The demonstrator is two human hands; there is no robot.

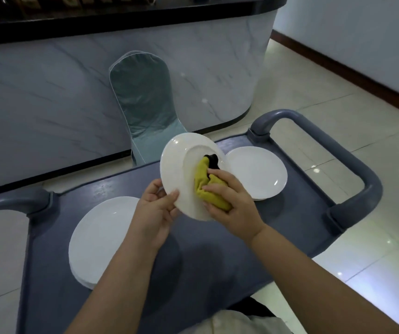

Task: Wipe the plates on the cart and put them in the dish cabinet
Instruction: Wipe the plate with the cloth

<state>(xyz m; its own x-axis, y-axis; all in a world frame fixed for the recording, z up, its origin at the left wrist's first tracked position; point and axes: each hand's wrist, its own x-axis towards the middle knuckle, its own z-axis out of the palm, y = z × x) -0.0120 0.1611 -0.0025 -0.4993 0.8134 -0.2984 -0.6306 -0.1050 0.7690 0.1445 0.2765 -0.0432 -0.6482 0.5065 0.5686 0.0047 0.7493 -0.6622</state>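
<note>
A white plate (180, 174) is tilted up above the cart, its underside facing me. My left hand (156, 208) grips its lower left rim, thumb on the near face. My right hand (229, 201) holds a bunched yellow cloth (205, 182) with a black part and presses it against the plate's underside. A stack of white plates (97, 239) lies on the left of the grey-blue cart top (205, 261). Another white plate stack (258, 172) lies flat at the far right of the cart.
The cart has rounded grey handles at its right end (352, 165) and left end (12, 201). A chair in a teal cover (145, 104) stands beyond the cart against a marble-patterned counter (49, 92). Tiled floor (338, 92) lies to the right.
</note>
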